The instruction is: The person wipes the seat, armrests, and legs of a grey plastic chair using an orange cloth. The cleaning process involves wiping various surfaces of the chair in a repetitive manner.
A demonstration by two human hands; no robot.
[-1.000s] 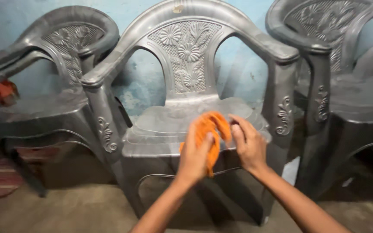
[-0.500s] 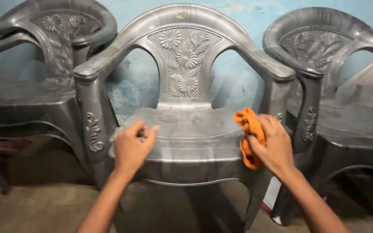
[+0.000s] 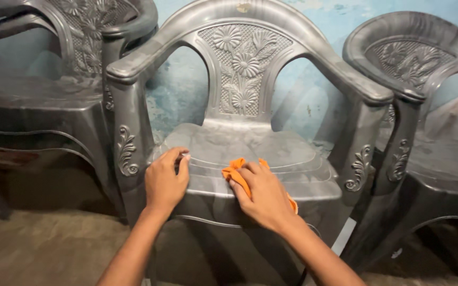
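Three grey moulded plastic armchairs stand side by side against a pale blue wall, and the work is on the middle chair (image 3: 250,143), the one with a flower relief in its backrest. The right hand (image 3: 263,198) lies flat on the front edge of the seat, fingers pressed together over an orange cloth (image 3: 234,170) that is bunched beneath the palm, with folds showing past the fingertips and under the wrist. The left hand (image 3: 166,180) curls over the front left corner of the seat, just beside the armrest post, thumb and fingers closed on the rim as if to steady the chair.

The step in hand looks like wiping the seat, with the stroke now at the middle of the front edge. A further pass would call for keeping the cloth flat under the palm and drawing it along the ridged lip toward the left corner, where the bracing hand would have to lift or shift out of the way.

Half a second earlier the cloth and right hand were at the front right corner of the seat, next to the right armrest post; they have since slid leftward to the centre. The left hand has kept its place at the left corner.
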